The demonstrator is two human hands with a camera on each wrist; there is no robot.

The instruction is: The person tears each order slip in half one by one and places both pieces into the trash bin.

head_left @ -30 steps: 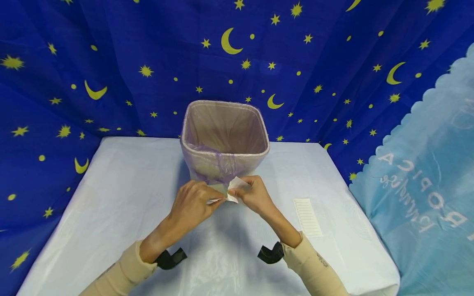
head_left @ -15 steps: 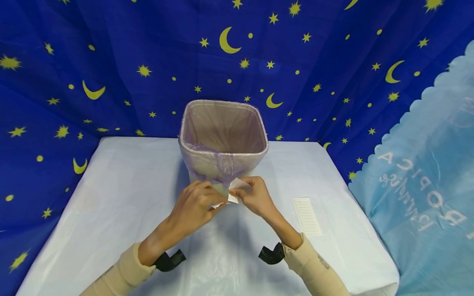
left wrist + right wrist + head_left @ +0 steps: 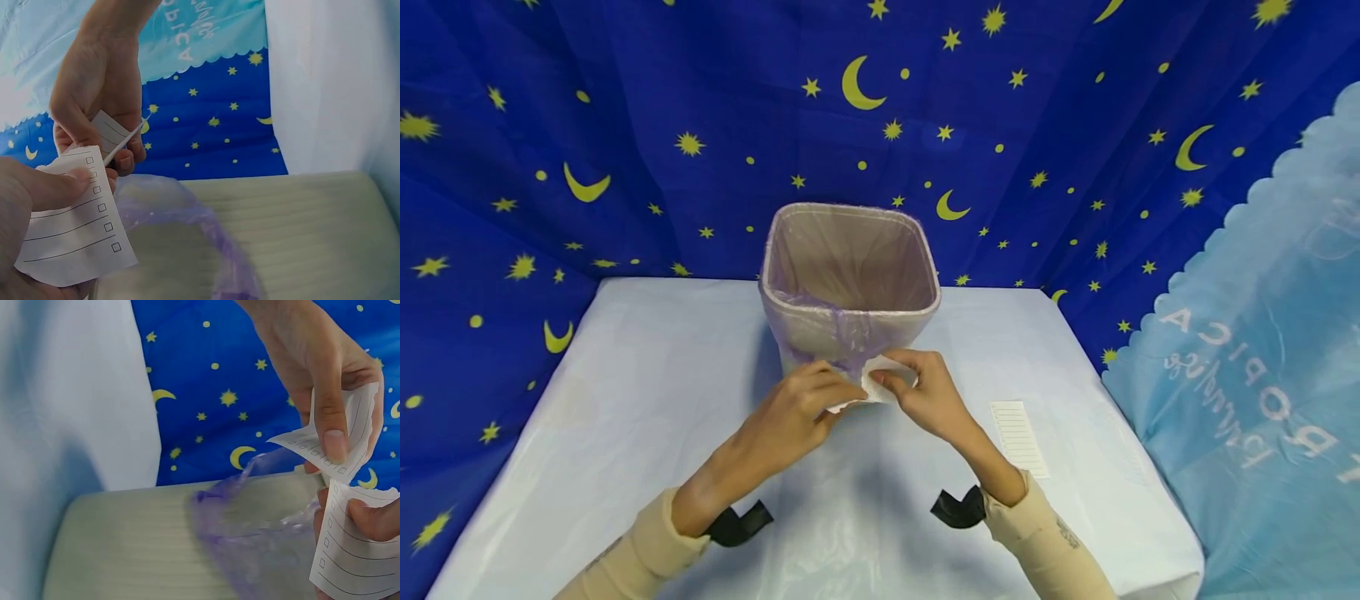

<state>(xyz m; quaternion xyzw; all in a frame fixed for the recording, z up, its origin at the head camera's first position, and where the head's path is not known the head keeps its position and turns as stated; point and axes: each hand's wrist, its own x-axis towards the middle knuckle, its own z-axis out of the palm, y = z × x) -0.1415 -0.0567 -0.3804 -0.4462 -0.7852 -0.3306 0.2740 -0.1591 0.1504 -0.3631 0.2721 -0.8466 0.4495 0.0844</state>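
Both hands are over the table in front of the bin, thumbs close together. My left hand [image 3: 786,417] pinches a lined white paper slip [image 3: 75,234] with small checkboxes along one side and a ragged top edge. My right hand [image 3: 936,396] pinches a similar lined piece [image 3: 356,550], also ragged at its upper edge. The pieces meet or overlap between the fingertips; whether they are still joined there I cannot tell. Just beyond the hands stands a bin [image 3: 797,329] lined with a thin purple bag [image 3: 219,528].
A lined paper slip [image 3: 1018,437] lies on the white-covered table [image 3: 647,358], to the right of the hands. Blue cloth [image 3: 700,75] with stars and moons hangs behind and at the left. A light blue printed curtain [image 3: 1262,350] hangs at the right.
The right hand has shifted slightly and its paper has turned, showing a broader white face. The left hand keeps its grip nearly in place. The view has drifted a little.
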